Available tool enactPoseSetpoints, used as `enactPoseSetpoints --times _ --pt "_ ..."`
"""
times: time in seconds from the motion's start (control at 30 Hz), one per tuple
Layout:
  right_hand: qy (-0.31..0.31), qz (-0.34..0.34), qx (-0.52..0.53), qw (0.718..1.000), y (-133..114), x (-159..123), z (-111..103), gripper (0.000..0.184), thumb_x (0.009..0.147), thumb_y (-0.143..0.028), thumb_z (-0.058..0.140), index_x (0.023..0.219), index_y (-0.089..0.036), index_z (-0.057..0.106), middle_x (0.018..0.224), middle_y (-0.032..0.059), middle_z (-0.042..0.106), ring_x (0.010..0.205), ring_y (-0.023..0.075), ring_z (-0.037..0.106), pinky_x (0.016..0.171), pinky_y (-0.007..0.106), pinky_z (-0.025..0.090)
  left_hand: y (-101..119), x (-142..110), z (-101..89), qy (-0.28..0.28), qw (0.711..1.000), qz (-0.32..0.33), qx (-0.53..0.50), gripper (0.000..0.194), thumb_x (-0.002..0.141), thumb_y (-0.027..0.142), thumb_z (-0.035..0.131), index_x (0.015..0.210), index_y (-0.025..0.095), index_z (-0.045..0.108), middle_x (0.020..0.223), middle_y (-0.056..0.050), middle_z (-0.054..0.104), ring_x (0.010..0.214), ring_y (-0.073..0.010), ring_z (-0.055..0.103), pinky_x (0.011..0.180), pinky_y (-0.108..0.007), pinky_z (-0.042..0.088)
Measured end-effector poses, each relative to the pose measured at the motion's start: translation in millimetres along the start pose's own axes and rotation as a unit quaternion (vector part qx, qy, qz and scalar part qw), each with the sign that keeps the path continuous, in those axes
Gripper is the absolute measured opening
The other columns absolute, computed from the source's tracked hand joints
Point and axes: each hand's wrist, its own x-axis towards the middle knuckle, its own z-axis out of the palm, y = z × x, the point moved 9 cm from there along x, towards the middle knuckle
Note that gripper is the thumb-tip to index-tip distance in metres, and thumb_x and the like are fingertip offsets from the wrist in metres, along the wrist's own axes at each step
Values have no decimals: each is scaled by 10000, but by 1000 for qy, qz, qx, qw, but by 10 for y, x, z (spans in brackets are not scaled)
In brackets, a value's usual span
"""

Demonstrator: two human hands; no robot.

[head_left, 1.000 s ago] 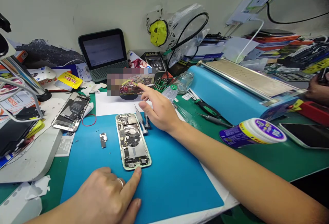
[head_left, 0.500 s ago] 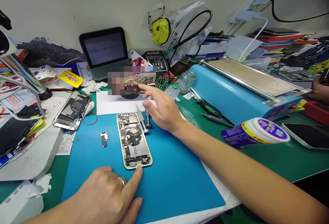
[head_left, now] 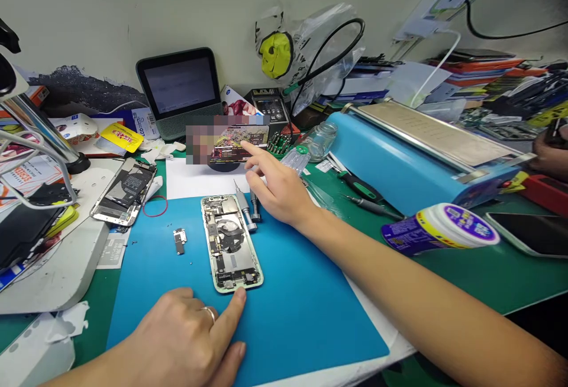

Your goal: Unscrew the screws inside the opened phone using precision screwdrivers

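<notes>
- Resting at the lower edge of the opened phone [head_left: 231,245], the left hand [head_left: 190,328] extends one fingertip, probably steadying it; grip encloses nothing visible.
- Right hand [head_left: 283,189]: grip empty, index finger at the lit screen [head_left: 233,140], apparently for touch input.
- Phone lies flat on the blue mat [head_left: 310,304], ahead of the left grip; screwdrivers [head_left: 245,209] alongside, presumably for reach.
</notes>
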Motion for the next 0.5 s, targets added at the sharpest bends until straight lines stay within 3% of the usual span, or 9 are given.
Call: enactPoseSetpoints --times 0.13,0.3,0.43,0.5 --pt "-14 8 -11 1000 10 2 23 353 995 -260 437 1323 -194 551 1403 131 642 1064 262 694 854 420 571 -10 -1 10 -4 1000 -2 -1 422 1083 242 361 1428 6 420 694 -9 674 491 -195 625 487 -368 506" --pt "34 -15 2 999 -45 4 -86 125 985 -269 469 1014 -215 578 1508 147 557 830 200 697 783 406 581 2 -2 -2 -3 1000 1 -2 424 1083 240 361 1432 5 416 696 -6 674 489 -197 624 485 -372 503" --pt "82 -123 30 989 -416 -69 -262 111 975 -189 470 951 -237 567 1129 126 742 1033 253 709 870 430 587 10 12 -45 6 1000 -2 -2 417 1088 241 329 1408 1 446 679 -13 670 482 -196 620 487 -359 492" --pt "95 -195 50 975 -726 -190 -351 155 957 -165 501 1070 -238 579 977 88 750 916 227 719 793 398 608 9 16 -33 8 1000 -4 -3 412 1088 231 311 1389 -2 469 673 -22 671 482 -196 619 491 -352 489"
